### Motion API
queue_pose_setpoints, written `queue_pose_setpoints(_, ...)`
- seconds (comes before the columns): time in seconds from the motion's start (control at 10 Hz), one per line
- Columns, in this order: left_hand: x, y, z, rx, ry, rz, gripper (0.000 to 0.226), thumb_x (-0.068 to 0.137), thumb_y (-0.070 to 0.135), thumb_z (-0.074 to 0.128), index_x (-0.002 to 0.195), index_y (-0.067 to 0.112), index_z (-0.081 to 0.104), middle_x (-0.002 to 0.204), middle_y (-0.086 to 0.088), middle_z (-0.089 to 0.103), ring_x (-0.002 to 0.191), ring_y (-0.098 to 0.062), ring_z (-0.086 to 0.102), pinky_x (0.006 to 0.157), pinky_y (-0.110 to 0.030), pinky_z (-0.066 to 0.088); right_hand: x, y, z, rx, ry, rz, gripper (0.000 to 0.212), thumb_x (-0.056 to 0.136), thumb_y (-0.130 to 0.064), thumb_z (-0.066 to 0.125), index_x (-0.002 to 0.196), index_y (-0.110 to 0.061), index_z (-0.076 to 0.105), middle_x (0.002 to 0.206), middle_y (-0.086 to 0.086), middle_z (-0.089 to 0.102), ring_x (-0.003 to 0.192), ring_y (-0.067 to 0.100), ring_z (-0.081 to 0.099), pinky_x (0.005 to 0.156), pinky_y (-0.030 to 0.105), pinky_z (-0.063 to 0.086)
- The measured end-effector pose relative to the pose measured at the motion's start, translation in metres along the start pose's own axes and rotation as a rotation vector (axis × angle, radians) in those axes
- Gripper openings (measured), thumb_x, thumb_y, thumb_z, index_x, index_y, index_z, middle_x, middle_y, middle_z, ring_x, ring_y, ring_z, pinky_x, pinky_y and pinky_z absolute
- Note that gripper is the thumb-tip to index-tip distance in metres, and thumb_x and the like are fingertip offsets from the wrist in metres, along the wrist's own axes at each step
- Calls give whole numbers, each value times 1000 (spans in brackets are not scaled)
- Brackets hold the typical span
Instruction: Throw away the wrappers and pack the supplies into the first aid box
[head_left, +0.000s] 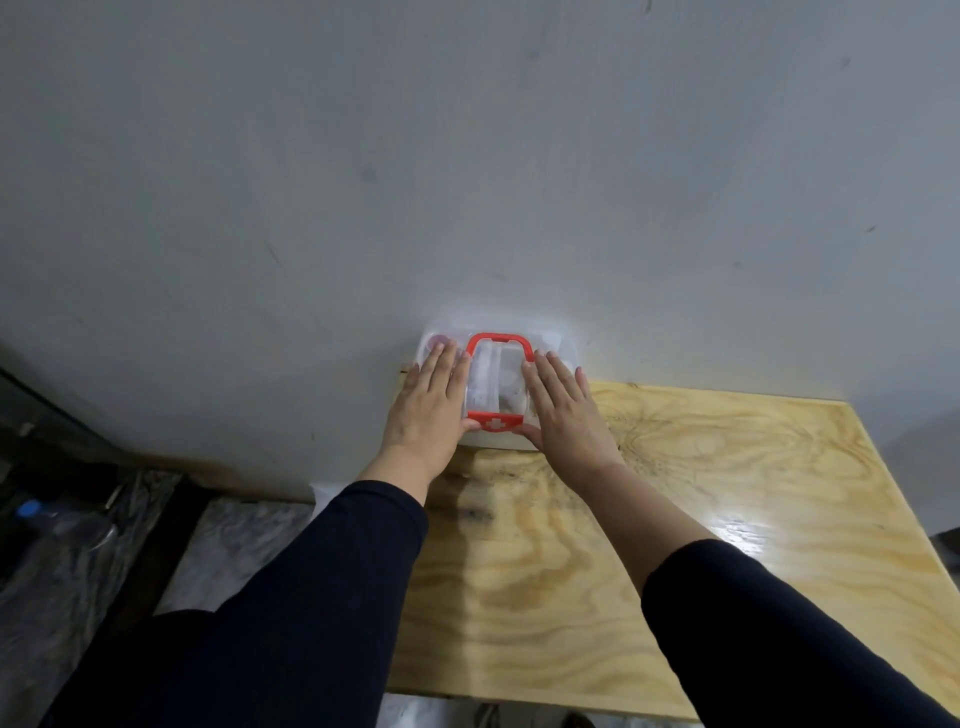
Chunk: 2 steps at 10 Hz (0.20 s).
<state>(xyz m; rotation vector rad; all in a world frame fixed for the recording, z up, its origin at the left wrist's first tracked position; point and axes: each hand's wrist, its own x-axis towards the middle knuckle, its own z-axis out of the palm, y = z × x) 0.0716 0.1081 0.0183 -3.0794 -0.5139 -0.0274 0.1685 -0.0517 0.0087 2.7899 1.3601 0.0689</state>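
A white first aid box (550, 347) with a clear lid, a red handle (497, 340) and a red clasp bearing a white cross (494, 422) sits at the table's far left corner, against the wall. Supplies show dimly through the lid. My left hand (431, 402) lies flat on the left part of the lid, fingers spread, thumb by the clasp. My right hand (563, 410) lies flat on the right part, fingers spread, thumb at the box's front edge. Neither hand grips anything.
The plywood table (675, 519) stretches toward me and to the right. A grey wall (467, 182) rises just behind the box. Left of the table, on the floor, lies a plastic bottle with a blue cap (31, 509) among crumpled plastic sheeting.
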Motion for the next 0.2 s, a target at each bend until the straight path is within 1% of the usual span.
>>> queue_pose_setpoints(0.1, 6, -1, -10, -40, -40, 8, 88, 94, 49, 44, 150, 11, -13, 160, -10, -17, 146, -23, -18, 119, -38, -2, 3, 1, -8, 31, -24, -3, 79, 93, -55, 30, 150, -13, -4, 161, 8, -3, 148, 22, -10, 116, 39, -8)
queue_pose_setpoints(0.2, -4, -8, -17, -175, -60, 11, 90, 94, 48, 46, 149, 14, -16, 159, -5, -20, 146, -19, -20, 119, -38, -8, -6, 7, -34, 189, -100, -32, 77, 95, -50, 38, 151, -16, -3, 161, 4, -5, 148, 19, -9, 118, 37, -6)
